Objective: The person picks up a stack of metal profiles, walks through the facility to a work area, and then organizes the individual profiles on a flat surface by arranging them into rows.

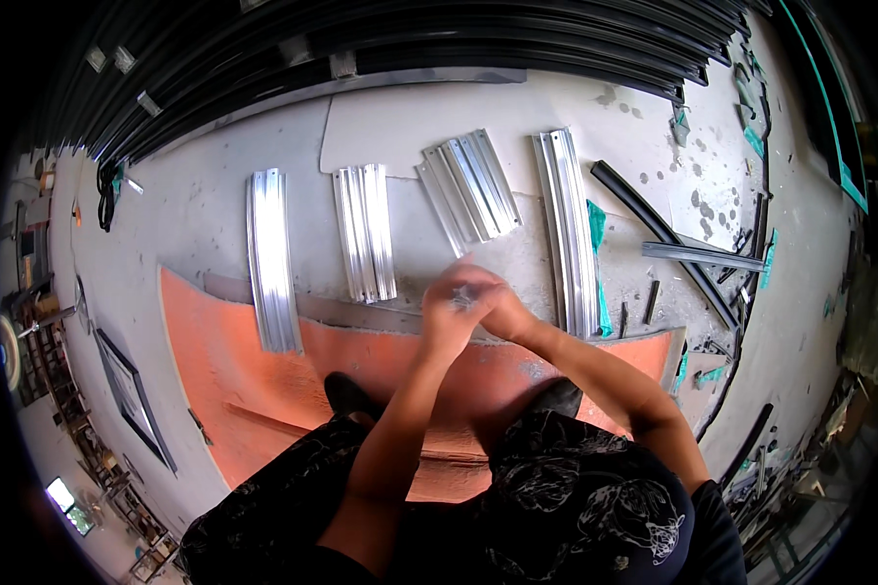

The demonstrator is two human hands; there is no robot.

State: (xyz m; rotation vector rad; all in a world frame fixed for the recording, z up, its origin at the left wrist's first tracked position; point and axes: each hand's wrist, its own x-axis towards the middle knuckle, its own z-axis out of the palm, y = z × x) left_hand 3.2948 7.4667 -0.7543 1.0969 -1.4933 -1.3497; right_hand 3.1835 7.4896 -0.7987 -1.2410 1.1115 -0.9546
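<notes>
My left hand (446,304) and my right hand (505,310) are closed together in front of me, above the floor. Between them shows a small silvery piece (465,296), too blurred to name. Just beyond my hands lies a slanted group of short silver metal profiles (480,185). Left of it rests another bundle of silver profiles (366,234), and farther left a longer set (271,253) whose near end overlaps an orange sheet (254,361). Right of my hands, a long silver profile bundle (568,234) lies lengthwise.
Long black profiles (410,44) are stacked across the far side. Dark bars (654,210) lie crossed with a grey bar (698,255) at the right, among scraps and green tape (597,253). A dark frame (135,400) lies at the left.
</notes>
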